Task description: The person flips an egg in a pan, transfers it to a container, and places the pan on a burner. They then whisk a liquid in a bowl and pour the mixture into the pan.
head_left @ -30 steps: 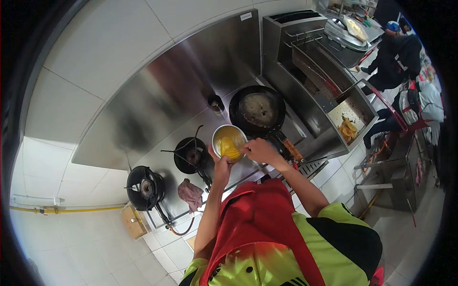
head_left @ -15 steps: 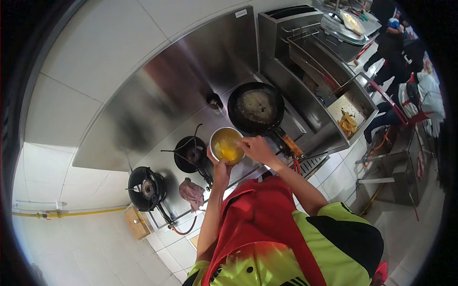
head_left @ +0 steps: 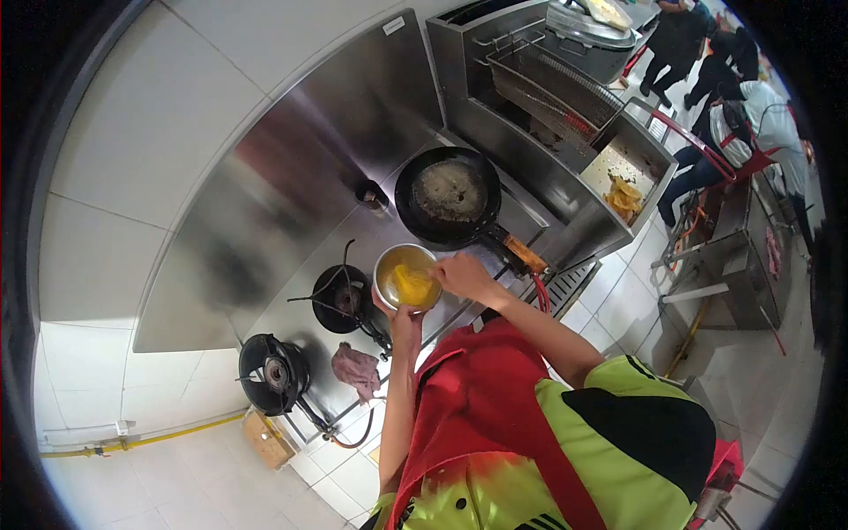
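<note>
My left hand [head_left: 402,320] is closed around the side of a white-rimmed bowl [head_left: 380,271], tilted slightly. Inside it lies a yellow liquid [head_left: 412,284] that looks like beaten egg, brighter in the middle. At the bowl's right rim is my right hand [head_left: 464,277], fingers pinched together; whatever they grip is too thin or hidden to name. Just beyond the hands, a black frying pan [head_left: 408,208] with a wooden handle [head_left: 525,253] sits on the stove, bubbly, oily-looking liquid in it.
Two black burners [head_left: 340,300] [head_left: 270,374] stand to the left, with a crumpled cloth [head_left: 356,371] nearby. A dark cup [head_left: 371,196] stands by the steel backsplash. On the right are a fryer basket [head_left: 552,93] and a tray of fried pieces [head_left: 624,198]. Other people [head_left: 676,40] are farther back.
The view has turned a little, so the stove and pan sit further left. My right hand has shifted slightly at the bowl's rim, and the yellow patch inside has changed shape.
</note>
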Demonstrator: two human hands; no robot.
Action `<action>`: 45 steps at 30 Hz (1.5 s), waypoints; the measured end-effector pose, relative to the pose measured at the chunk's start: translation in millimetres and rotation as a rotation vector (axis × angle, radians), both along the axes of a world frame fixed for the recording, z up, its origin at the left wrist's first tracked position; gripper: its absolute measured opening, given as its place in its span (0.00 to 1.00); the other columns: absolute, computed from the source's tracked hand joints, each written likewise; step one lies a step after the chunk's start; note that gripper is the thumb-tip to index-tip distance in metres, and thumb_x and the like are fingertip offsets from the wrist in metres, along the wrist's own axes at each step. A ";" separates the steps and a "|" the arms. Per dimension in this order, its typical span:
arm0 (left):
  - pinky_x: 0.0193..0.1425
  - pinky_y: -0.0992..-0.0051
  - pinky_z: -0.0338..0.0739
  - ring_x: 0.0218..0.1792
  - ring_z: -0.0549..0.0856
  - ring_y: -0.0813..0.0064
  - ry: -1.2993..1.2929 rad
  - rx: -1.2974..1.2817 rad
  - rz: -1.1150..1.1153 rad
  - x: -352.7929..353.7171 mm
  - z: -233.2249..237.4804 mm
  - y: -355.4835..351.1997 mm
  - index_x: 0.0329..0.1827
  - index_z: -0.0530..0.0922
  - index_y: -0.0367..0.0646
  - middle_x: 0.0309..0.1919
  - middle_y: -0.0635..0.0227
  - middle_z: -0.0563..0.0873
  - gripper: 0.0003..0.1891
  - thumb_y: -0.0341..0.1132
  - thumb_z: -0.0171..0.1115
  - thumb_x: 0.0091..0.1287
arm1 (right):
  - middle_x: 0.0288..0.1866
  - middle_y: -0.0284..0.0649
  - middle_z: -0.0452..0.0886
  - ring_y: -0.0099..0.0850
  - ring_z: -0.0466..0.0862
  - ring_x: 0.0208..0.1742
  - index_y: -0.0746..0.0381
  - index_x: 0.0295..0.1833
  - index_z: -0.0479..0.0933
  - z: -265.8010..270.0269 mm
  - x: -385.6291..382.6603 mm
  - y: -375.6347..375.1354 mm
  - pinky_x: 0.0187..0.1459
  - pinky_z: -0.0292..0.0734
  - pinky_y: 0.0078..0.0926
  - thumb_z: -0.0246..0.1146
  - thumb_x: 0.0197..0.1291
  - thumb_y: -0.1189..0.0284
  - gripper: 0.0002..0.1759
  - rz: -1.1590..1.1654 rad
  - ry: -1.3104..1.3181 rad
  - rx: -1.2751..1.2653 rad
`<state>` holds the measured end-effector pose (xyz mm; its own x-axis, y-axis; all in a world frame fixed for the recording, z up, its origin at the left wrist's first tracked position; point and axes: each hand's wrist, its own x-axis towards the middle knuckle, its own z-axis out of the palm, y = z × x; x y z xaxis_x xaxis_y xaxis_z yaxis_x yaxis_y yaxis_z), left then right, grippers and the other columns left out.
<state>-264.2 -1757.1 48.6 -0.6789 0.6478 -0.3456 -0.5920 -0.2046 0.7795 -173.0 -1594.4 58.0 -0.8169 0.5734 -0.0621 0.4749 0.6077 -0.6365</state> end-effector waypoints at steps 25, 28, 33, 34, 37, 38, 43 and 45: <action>0.63 0.49 0.79 0.65 0.75 0.50 -0.004 -0.096 0.086 8.0 -12.1 -19.2 0.77 0.42 0.75 0.72 0.49 0.61 0.50 0.16 0.50 0.57 | 0.30 0.50 0.85 0.53 0.86 0.36 0.59 0.38 0.86 -7.0 9.1 -23.3 0.42 0.81 0.50 0.59 0.66 0.60 0.16 0.141 0.148 -0.012; 0.63 0.50 0.80 0.64 0.75 0.50 0.007 -0.091 0.082 10.4 -20.4 -32.4 0.77 0.42 0.76 0.72 0.49 0.61 0.51 0.16 0.49 0.56 | 0.30 0.52 0.85 0.54 0.86 0.36 0.60 0.38 0.86 -9.5 10.6 -25.3 0.43 0.82 0.51 0.59 0.66 0.60 0.16 0.029 -0.033 0.013; 0.62 0.50 0.80 0.64 0.76 0.51 0.018 -0.068 0.068 6.5 -22.0 -21.2 0.77 0.43 0.77 0.72 0.50 0.62 0.52 0.15 0.49 0.55 | 0.30 0.55 0.84 0.55 0.86 0.37 0.61 0.39 0.86 -6.2 10.0 -24.2 0.43 0.82 0.52 0.58 0.67 0.58 0.19 -0.034 0.043 -0.081; 0.62 0.49 0.80 0.64 0.76 0.51 0.009 -0.065 0.070 6.8 -19.4 -18.9 0.77 0.44 0.78 0.72 0.50 0.62 0.51 0.15 0.49 0.55 | 0.30 0.56 0.84 0.56 0.86 0.36 0.62 0.38 0.86 -3.6 10.7 -24.2 0.43 0.81 0.53 0.58 0.67 0.59 0.18 -0.005 0.022 -0.093; 0.62 0.48 0.79 0.64 0.76 0.50 -0.022 -0.071 0.075 8.3 -13.0 -19.5 0.76 0.46 0.79 0.71 0.50 0.63 0.51 0.16 0.49 0.55 | 0.30 0.56 0.85 0.56 0.86 0.36 0.62 0.38 0.86 13.4 19.7 -21.1 0.43 0.81 0.52 0.59 0.67 0.59 0.18 0.190 0.121 -0.111; 0.63 0.48 0.79 0.64 0.76 0.50 -0.034 -0.079 0.072 9.3 -12.5 -22.0 0.76 0.47 0.79 0.71 0.51 0.63 0.51 0.16 0.49 0.55 | 0.30 0.56 0.85 0.56 0.86 0.36 0.62 0.38 0.86 8.5 18.4 -19.7 0.43 0.81 0.52 0.59 0.67 0.59 0.18 0.186 0.120 -0.113; 0.65 0.51 0.78 0.61 0.77 0.56 -0.198 -0.115 0.023 -14.2 -70.9 -39.0 0.78 0.41 0.75 0.69 0.48 0.64 0.50 0.19 0.50 0.57 | 0.28 0.54 0.84 0.54 0.86 0.35 0.62 0.39 0.86 -4.4 15.3 -21.3 0.42 0.81 0.49 0.60 0.65 0.58 0.18 0.216 0.055 -0.131; 0.62 0.45 0.79 0.64 0.76 0.49 -0.054 -0.096 0.034 7.3 -19.0 -28.2 0.77 0.44 0.79 0.72 0.50 0.61 0.52 0.16 0.50 0.55 | 0.28 0.54 0.84 0.54 0.86 0.34 0.63 0.38 0.86 6.2 11.7 -19.1 0.41 0.81 0.49 0.61 0.65 0.57 0.19 0.084 0.121 -0.161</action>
<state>-256.9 -1785.3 29.6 -0.6788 0.5868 -0.4415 -0.6274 -0.1511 0.7639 -161.3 -1613.5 64.3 -0.8683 0.4939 -0.0460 0.3411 0.5273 -0.7782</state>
